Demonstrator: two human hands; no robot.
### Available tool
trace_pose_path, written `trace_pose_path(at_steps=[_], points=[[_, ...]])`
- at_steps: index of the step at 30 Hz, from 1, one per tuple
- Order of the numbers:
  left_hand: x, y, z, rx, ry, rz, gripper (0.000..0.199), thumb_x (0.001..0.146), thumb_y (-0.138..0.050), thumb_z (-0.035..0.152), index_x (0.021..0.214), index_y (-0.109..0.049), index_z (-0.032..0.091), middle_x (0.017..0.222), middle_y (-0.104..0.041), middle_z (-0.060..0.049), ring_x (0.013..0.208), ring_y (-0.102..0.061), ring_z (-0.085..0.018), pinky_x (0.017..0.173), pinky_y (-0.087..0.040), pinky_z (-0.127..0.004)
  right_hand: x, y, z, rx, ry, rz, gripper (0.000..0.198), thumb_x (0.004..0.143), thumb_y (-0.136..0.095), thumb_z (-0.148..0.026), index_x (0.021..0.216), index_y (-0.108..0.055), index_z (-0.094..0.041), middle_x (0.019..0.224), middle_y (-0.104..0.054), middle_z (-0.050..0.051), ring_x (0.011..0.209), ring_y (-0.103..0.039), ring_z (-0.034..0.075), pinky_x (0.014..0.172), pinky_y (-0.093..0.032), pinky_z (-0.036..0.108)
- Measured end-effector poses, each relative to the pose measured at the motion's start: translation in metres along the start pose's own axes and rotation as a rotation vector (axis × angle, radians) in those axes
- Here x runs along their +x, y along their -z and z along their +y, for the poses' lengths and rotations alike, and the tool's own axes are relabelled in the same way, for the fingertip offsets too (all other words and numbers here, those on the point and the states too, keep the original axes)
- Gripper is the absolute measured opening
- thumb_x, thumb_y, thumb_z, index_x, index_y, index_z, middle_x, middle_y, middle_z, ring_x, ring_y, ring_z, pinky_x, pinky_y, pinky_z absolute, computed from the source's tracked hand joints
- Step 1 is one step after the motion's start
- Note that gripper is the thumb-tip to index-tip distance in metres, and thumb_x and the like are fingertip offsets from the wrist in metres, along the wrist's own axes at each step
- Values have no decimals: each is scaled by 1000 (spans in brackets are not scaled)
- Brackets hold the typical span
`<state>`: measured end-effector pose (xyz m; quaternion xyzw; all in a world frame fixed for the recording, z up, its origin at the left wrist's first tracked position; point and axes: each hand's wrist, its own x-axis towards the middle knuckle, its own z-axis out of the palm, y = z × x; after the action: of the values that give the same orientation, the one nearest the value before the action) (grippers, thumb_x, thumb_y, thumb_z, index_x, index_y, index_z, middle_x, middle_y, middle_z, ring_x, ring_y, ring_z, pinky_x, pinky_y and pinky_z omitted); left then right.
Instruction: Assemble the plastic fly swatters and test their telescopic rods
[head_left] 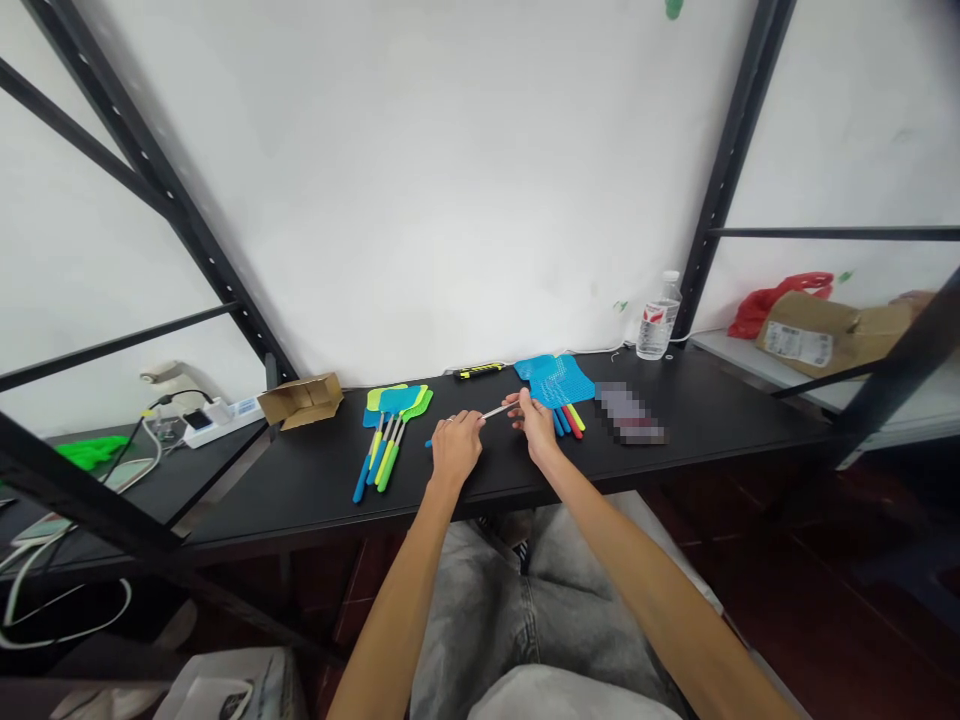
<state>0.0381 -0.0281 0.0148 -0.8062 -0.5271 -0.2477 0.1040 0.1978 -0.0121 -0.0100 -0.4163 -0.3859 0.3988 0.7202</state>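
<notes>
A blue fly swatter (501, 409) with a thin metal rod is held across in front of me. My left hand (456, 448) is closed around its blue handle, whose end shows past my fingers. My right hand (537, 420) grips the rod close to the mesh head. That blue head (568, 382) overlaps other swatters lying behind it, so their number is hidden. Blue, red and yellow handles (573, 420) stick out beneath it. To the left of my hands, several swatters (387, 440) with blue, yellow and green parts lie fanned together on the black table.
An open cardboard box (301, 402) stands at the table's left. A black-and-yellow tool (480, 371) lies by the wall. On the right are a blurred flat item (630, 412) and a water bottle (657, 318). Black shelf posts (731, 140) rise on both sides.
</notes>
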Motion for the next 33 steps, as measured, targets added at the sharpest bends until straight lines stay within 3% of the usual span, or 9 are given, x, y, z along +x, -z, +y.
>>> trace_pose_path(at_steps=[7, 14, 20, 27, 30, 33], points=[[-3, 4, 1, -124, -38, -1, 39, 102, -32, 44, 121, -61, 25, 112, -69, -6, 102, -62, -20, 84, -40, -28, -1, -1, 0, -121, 47, -208, 57, 81, -54, -70, 90, -75, -18, 85, -71, 8, 66, -61, 14, 46, -40, 20], [-1, 5, 2, -29, 48, -1, 42, 102, -28, 42, 116, -66, 28, 105, -70, -8, 100, -61, -22, 86, -36, -33, -4, -5, -4, -42, 15, -142, 54, 80, -56, -69, 85, -75, -18, 93, -72, 9, 70, -62, 15, 47, -40, 21], [0, 5, -4, 40, 116, 81, 41, 102, -29, 35, 109, -68, 29, 103, -70, -7, 100, -56, -24, 89, -31, -39, -3, -4, -3, -24, 59, -12, 54, 82, -53, -69, 84, -70, -18, 95, -71, 10, 69, -62, 15, 47, -41, 21], [-2, 5, -9, 35, 179, 86, 40, 102, -30, 35, 109, -68, 29, 108, -68, -7, 106, -55, -25, 96, -29, -39, 3, 5, -7, 48, 107, 161, 55, 83, -51, -70, 80, -65, -18, 87, -71, 10, 61, -60, 13, 45, -39, 23], [-2, 4, -11, -3, 152, 59, 39, 102, -30, 33, 110, -67, 27, 107, -69, -8, 105, -57, -24, 96, -31, -37, 2, 6, -8, 11, 114, 138, 56, 83, -49, -71, 86, -67, -18, 86, -71, 9, 60, -59, 13, 45, -38, 23], [-2, 5, -10, -56, 90, 30, 35, 101, -32, 31, 111, -65, 25, 107, -69, -8, 103, -59, -23, 95, -33, -36, -3, 2, -7, -72, 111, -41, 55, 83, -51, -70, 90, -70, -19, 83, -71, 8, 59, -59, 14, 44, -38, 23]])
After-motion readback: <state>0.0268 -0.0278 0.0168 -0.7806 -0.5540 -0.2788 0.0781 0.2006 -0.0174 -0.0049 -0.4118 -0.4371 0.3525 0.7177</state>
